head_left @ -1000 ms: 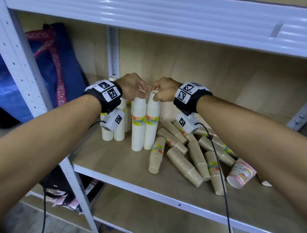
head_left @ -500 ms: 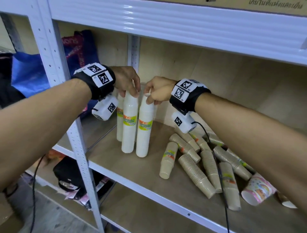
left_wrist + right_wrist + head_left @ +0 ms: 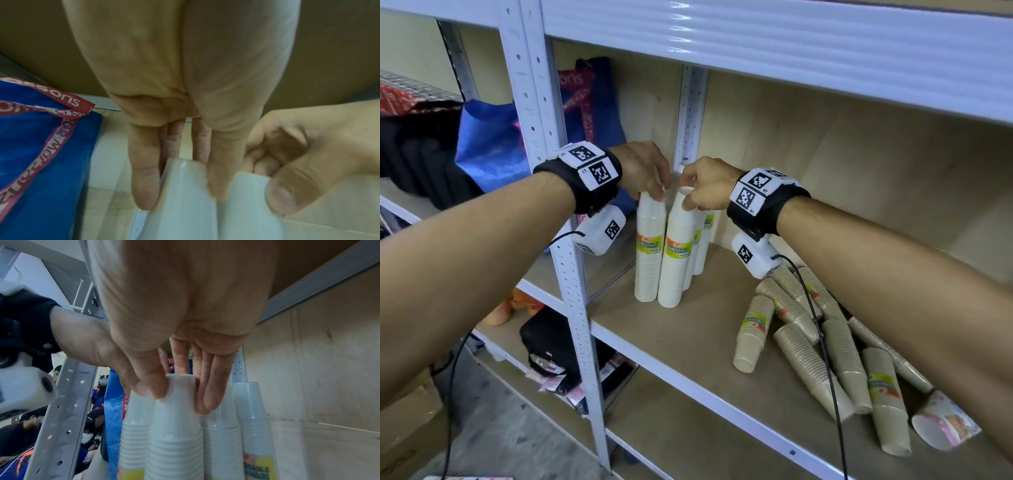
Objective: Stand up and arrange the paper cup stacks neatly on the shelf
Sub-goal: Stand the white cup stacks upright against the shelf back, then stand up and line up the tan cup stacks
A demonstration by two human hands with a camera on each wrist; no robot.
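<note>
Paper makes these tall white wrapped cup stacks light and top-heavy, we judge. They stand upright at the wooden shelf's [image 3: 688, 339] back-left corner. Our left hand [image 3: 643, 169] pinches the left white stack [image 3: 650, 250] at its top; our right hand [image 3: 709, 185] pinches the right white stack [image 3: 676, 253]. Low on the sleeve would steady them better; crushing is the risk.

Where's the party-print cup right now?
In the head view, the party-print cup lies on its side at the shelf's far right front, just right of the fallen brown stacks.
</note>
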